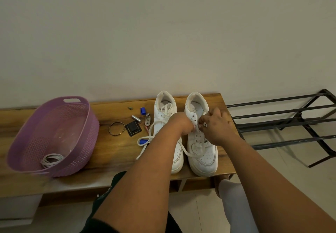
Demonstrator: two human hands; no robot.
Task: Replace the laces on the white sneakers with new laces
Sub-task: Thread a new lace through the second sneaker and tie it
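head view: two white sneakers (183, 132) at 12 o'clock
left hand (182, 123): pinches lace (192, 152)
right hand (216, 125): pinches lace at eyelets
handling: soft, limp; take by tip

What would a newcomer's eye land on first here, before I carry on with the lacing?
Probably the pair of white sneakers standing side by side on the wooden bench, with the left hand and right hand working at the right-hand shoe's eyelets. Next, the purple plastic basket at the bench's left end, a coiled white lace inside it.
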